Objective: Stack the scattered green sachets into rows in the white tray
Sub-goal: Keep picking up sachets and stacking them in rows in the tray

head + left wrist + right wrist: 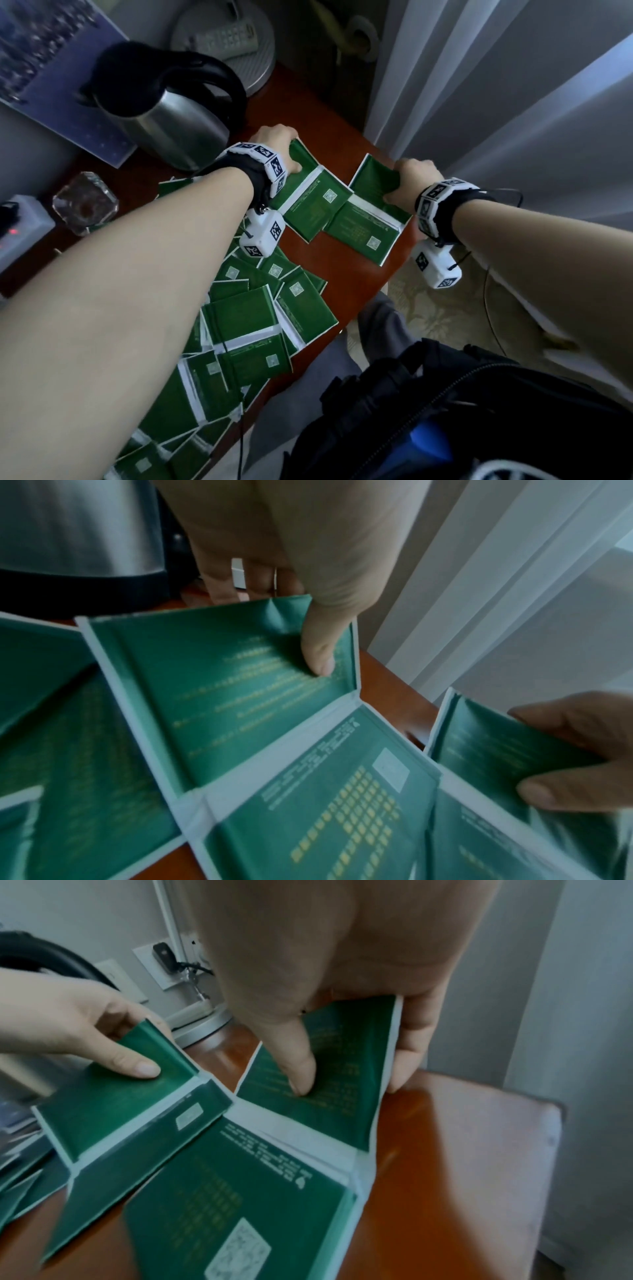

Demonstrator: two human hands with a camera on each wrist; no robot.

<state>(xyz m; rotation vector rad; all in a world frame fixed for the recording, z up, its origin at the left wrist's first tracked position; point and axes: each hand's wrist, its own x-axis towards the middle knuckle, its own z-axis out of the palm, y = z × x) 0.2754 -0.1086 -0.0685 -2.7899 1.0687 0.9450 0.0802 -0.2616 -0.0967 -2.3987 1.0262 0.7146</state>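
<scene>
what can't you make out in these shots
- White tray: in no view, so rows cannot be judged.
- Left hand fingertips: head view, tucked behind its sachet.
- Scattered sachets: head view, partly covered by the left forearm.
- Sachet print: wrist views, blurred.
- Remote: head view, buttons too blurred.

A reddish-brown wooden bench [346,274] carried everything. A loose heap of green sachets [239,329] covered its 7 o'clock part, overlapping one another. Toward 12 o'clock, two strips of joined sachets [342,212] lay partly on the wood, corners touching. A steel kettle [164,116] with a black handle stood at 10 o'clock. A clear glass [85,202] sat at 9 o'clock, beside a white power strip [24,226] at the edge.
</scene>
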